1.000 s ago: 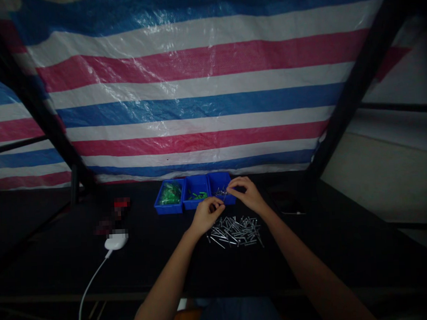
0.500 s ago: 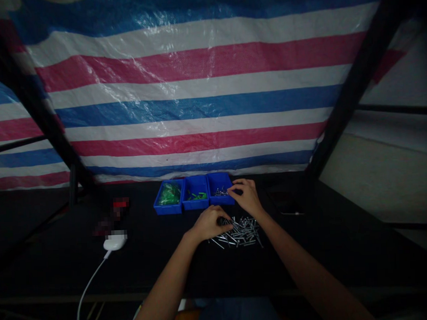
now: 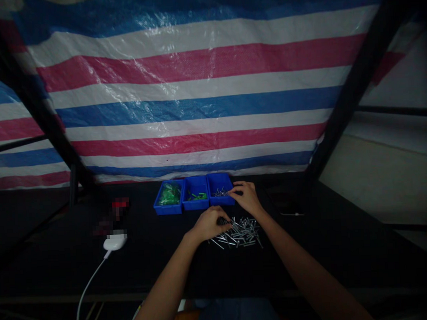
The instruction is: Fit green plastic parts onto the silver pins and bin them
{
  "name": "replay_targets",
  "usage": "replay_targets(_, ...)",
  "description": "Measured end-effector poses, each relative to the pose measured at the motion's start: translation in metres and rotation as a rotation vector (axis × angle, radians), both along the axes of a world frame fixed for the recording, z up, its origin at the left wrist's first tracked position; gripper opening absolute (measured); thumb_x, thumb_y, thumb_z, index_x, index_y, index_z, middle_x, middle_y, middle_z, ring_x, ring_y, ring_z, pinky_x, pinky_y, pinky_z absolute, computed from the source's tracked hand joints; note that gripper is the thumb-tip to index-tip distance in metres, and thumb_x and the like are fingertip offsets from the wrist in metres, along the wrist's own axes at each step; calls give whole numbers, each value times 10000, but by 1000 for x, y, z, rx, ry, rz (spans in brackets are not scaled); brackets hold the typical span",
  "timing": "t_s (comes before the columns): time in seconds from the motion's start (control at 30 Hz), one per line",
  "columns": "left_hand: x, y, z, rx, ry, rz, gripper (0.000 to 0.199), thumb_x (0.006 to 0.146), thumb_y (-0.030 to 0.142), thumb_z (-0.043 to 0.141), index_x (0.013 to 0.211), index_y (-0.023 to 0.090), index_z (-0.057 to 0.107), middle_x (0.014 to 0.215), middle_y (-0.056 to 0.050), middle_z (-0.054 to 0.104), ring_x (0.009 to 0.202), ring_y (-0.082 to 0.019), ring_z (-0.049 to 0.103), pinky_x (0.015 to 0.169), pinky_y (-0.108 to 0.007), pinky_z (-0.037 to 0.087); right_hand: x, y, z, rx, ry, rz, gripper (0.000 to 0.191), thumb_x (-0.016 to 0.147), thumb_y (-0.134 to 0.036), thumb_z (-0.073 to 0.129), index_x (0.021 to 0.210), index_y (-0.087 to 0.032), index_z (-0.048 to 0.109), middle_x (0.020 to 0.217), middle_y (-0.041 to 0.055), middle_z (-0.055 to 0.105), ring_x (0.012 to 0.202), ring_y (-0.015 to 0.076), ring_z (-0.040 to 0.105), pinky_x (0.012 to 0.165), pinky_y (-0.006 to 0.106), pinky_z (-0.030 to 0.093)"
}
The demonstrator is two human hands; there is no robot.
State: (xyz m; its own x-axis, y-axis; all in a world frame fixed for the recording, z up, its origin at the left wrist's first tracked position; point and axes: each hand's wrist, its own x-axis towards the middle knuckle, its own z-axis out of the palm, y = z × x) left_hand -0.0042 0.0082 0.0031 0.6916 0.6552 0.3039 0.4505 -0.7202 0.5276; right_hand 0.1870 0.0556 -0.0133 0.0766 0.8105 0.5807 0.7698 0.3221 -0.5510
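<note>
Several long silver screws or nails (image 3: 243, 233) lie in a loose pile on the dark table. At the pile's left edge is my left hand (image 3: 211, 224), its thumb and fingers curled together in a pinch among the metal pieces; what they hold is too small to tell. My right hand (image 3: 248, 197) is by the right edge of the right blue bin (image 3: 222, 201), with thumb and forefinger pinched at its rim. Anything between those fingertips cannot be made out. Small silver screws (image 3: 220, 192) lie inside that bin.
Joined to it on the left are a blue bin (image 3: 196, 205) with green plugs and a blue bin (image 3: 168, 210) with a bag of green pieces. A white device (image 3: 114, 242) with a cable sits left. A phone-like object (image 3: 288, 206) lies right. Striped sheeting (image 3: 197, 104) hangs behind.
My right hand has shifted down very slightly beside the right bin. My left hand stays at the pile, almost unmoved.
</note>
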Motion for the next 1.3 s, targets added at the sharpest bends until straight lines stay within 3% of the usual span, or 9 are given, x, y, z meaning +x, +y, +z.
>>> replay_targets(0.53,2,-2,2,-50,-7,27,139,734,264,592,816,168,651,805,-34,576,721,-131,519,649,-222,393,-2,1,-3,-60,-16,37,214,727,-432,557,755,-285,710,1013,48,586,1026,238,430,896,389,307)
replay_targets(0.73,2,-3,5,-25,5,23,132,731,258,589,809,173,652,782,-30,582,718,-137,522,649,-230,392,0,1,0,-5,20,43,257,751,-453,520,824,-282,698,1002,54,600,1026,236,452,894,405,298)
replay_targets(1.0,2,-5,4,54,37,25,106,745,233,569,769,175,654,844,-42,594,852,-166,525,772,-264,385,15,10,1,82,153,6,278,742,-464,521,778,-242,685,919,45,647,931,223,535,871,388,308)
replay_targets(1.3,10,-12,8,120,98,36,106,746,221,551,764,181,648,848,-32,596,818,-158,538,881,-311,334,14,10,2,109,149,7,272,747,-449,520,752,-227,676,881,39,659,903,214,554,863,373,317)
